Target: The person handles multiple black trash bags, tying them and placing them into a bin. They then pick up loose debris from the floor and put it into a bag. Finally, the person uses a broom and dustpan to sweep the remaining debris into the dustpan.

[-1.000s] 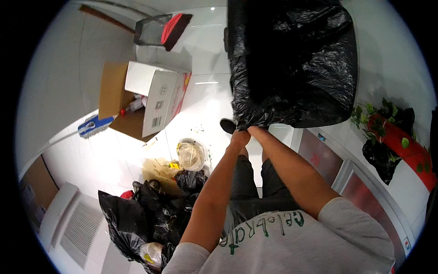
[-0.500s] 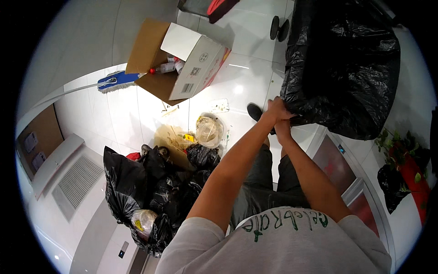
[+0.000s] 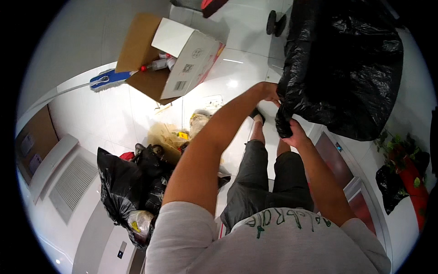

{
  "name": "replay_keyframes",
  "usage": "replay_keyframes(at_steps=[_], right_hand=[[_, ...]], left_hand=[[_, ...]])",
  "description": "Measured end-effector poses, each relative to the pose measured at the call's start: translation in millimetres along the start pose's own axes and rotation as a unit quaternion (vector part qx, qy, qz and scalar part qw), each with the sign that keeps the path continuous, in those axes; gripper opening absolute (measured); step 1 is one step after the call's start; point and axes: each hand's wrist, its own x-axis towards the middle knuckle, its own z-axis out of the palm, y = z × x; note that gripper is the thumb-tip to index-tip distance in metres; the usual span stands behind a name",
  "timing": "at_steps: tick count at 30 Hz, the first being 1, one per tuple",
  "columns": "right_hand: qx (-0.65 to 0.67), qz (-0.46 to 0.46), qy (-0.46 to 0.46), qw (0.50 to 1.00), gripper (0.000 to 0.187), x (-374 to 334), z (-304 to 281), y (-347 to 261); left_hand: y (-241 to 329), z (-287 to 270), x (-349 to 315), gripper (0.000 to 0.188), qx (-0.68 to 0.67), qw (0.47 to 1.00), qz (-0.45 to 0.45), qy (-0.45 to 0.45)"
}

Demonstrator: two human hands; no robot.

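A large black garbage bag (image 3: pixel 340 68) lines a wheeled bin at the upper right, its edge folded out over the rim. My right hand (image 3: pixel 297 133) is closed on a bunched corner of that bag, pulled out toward me. Just to the left and a little farther off, my left hand (image 3: pixel 271 92) grips the bag's edge at the near left corner of the bin. Some of its fingertips are hidden by the black plastic.
Left of me lie filled black bags (image 3: pixel 123 187) beside food-stained litter (image 3: pixel 171 137). An open cardboard box (image 3: pixel 185 68) with bottles stands farther off, next to a blue mop (image 3: pixel 107 80). A red planter (image 3: pixel 410 178) with leaves is at the right.
My hands, together at the bag's corner before, are now apart. The left went up and slightly left; the right came nearer and right, drawing out a bunch of plastic.
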Motion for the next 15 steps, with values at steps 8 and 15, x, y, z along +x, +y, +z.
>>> replay_keyframes(at_steps=[8, 15], right_hand=[[-0.85, -0.298, 0.299, 0.316, 0.056, -37.6, -62.7, -99.5], [-0.593, -0.193, 0.336, 0.705, 0.044, -6.0, -66.2, -78.2]], left_hand=[[73.7, -16.2, -33.9, 0.047, 0.014, 0.987, -0.094, 0.126], [70.3, 38.0, -30.8, 0.064, -0.283, 0.88, -0.101, 0.369]])
